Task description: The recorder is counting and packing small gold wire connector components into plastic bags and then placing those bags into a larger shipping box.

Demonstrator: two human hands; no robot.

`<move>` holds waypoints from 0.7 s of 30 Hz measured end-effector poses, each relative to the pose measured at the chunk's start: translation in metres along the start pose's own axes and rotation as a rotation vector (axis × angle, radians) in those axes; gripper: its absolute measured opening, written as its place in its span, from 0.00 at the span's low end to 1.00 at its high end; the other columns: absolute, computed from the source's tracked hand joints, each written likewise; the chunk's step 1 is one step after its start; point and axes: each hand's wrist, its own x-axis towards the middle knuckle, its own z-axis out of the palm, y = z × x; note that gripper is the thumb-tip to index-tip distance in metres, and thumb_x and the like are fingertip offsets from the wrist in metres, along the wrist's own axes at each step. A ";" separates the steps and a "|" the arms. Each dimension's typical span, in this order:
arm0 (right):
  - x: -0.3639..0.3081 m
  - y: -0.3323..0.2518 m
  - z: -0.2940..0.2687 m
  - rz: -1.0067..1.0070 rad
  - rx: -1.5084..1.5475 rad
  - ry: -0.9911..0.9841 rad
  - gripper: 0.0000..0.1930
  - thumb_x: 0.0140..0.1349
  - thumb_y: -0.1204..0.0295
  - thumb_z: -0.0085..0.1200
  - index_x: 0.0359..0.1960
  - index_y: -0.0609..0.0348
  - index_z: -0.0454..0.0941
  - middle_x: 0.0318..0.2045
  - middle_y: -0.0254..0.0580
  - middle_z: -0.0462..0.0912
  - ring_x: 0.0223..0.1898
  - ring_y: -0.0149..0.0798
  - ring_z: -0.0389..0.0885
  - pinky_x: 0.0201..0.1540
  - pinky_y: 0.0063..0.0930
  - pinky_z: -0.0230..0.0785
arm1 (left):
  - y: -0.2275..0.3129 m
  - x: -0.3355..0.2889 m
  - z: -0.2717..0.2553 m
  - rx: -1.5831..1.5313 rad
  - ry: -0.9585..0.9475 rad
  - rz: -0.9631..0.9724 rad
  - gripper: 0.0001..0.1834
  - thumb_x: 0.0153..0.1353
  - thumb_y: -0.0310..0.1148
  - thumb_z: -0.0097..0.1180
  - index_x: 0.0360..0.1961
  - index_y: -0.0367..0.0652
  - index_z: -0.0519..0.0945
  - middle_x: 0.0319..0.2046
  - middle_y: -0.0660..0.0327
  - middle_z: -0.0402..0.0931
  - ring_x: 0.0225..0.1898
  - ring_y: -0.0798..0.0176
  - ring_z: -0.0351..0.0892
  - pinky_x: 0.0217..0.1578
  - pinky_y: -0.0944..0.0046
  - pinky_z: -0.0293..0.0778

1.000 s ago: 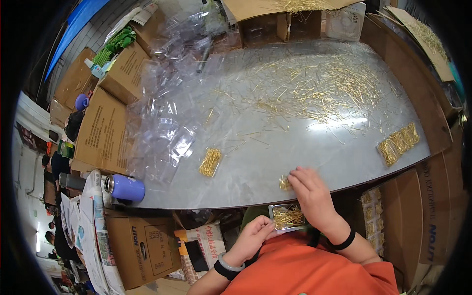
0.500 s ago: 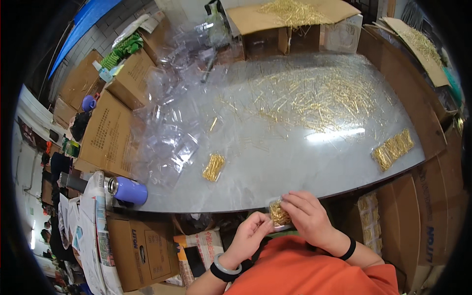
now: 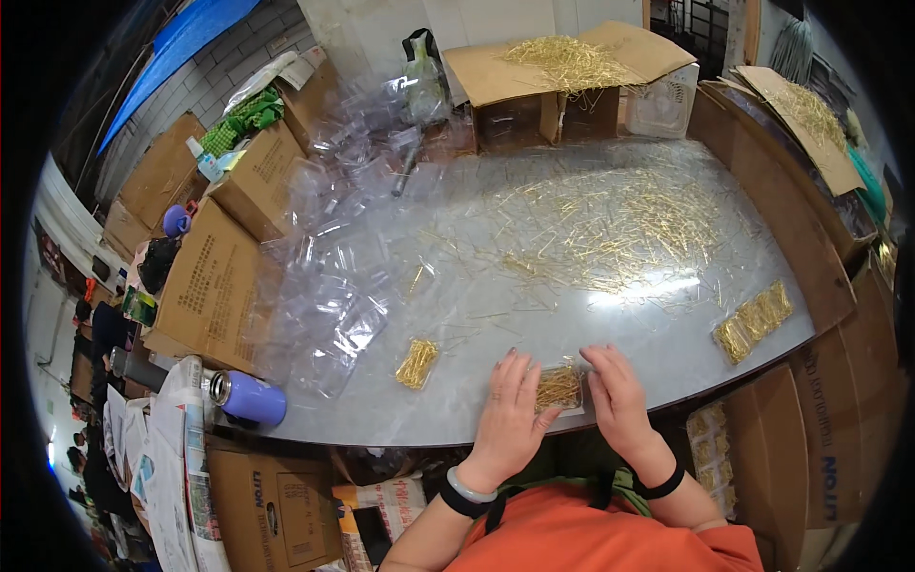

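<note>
At the table's near edge, a small clear plastic packet of thin gold pins (image 3: 559, 388) lies between my two hands. My left hand (image 3: 510, 408) is open along its left side, fingers stretched forward and the thumb against the packet's lower corner. My right hand (image 3: 621, 400) is open on the other side, fingers straight and close to the packet's right edge. Another filled packet (image 3: 417, 364) lies to the left. A row of filled packets (image 3: 753, 322) sits at the table's right edge. Loose gold pins (image 3: 658, 224) are spread over the far right of the grey tabletop (image 3: 496, 334).
Clear empty plastic bags (image 3: 329, 276) cover the table's left side. A purple bottle (image 3: 250, 398) lies at the near left corner. Cardboard boxes (image 3: 205, 281) wall the left. More gold pins (image 3: 572, 63) rest on a cardboard stand at the back. A dark stick (image 3: 407, 170) lies among the bags.
Both hands have moved forward from near my body onto the table edge with the packet. The packet was held between my fingers; now it lies there with straightened fingers on either side.
</note>
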 end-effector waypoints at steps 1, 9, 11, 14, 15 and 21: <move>-0.004 -0.001 -0.001 -0.003 -0.037 -0.024 0.19 0.67 0.81 0.53 0.59 0.64 0.75 0.55 0.54 0.80 0.58 0.59 0.77 0.69 0.54 0.63 | -0.001 0.001 0.004 0.010 -0.039 0.028 0.33 0.70 0.40 0.58 0.68 0.31 0.65 0.68 0.42 0.60 0.71 0.34 0.58 0.71 0.42 0.58; -0.023 -0.018 0.005 -0.032 -0.085 -0.089 0.23 0.66 0.80 0.53 0.64 0.66 0.71 0.58 0.57 0.77 0.64 0.61 0.72 0.69 0.54 0.60 | 0.002 -0.003 0.011 0.039 -0.112 0.016 0.31 0.69 0.38 0.58 0.66 0.30 0.67 0.66 0.43 0.61 0.70 0.34 0.59 0.69 0.41 0.60; -0.021 -0.009 0.009 0.041 0.026 -0.008 0.22 0.66 0.81 0.53 0.63 0.64 0.72 0.55 0.56 0.79 0.62 0.60 0.74 0.66 0.50 0.64 | 0.002 -0.004 0.011 0.057 -0.098 0.026 0.30 0.68 0.38 0.59 0.65 0.31 0.68 0.64 0.45 0.63 0.69 0.34 0.60 0.68 0.42 0.62; -0.005 -0.003 0.005 0.016 -0.032 -0.042 0.21 0.63 0.84 0.54 0.58 0.62 0.75 0.50 0.52 0.82 0.56 0.57 0.76 0.60 0.46 0.68 | 0.003 -0.003 0.010 0.065 -0.105 0.033 0.29 0.67 0.37 0.60 0.64 0.32 0.70 0.62 0.47 0.64 0.68 0.36 0.60 0.66 0.44 0.65; -0.001 -0.004 0.004 -0.013 -0.063 -0.053 0.20 0.62 0.84 0.54 0.57 0.61 0.76 0.48 0.50 0.82 0.55 0.57 0.77 0.59 0.46 0.69 | 0.003 -0.002 0.008 0.071 -0.109 0.033 0.29 0.67 0.37 0.61 0.63 0.33 0.70 0.62 0.47 0.64 0.68 0.37 0.60 0.66 0.45 0.65; 0.001 -0.010 -0.004 -0.090 -0.153 -0.081 0.19 0.57 0.84 0.56 0.52 0.60 0.79 0.44 0.46 0.83 0.51 0.53 0.78 0.56 0.44 0.70 | 0.005 -0.002 0.008 0.077 -0.114 0.034 0.29 0.64 0.37 0.62 0.63 0.35 0.71 0.61 0.49 0.64 0.68 0.38 0.60 0.64 0.46 0.67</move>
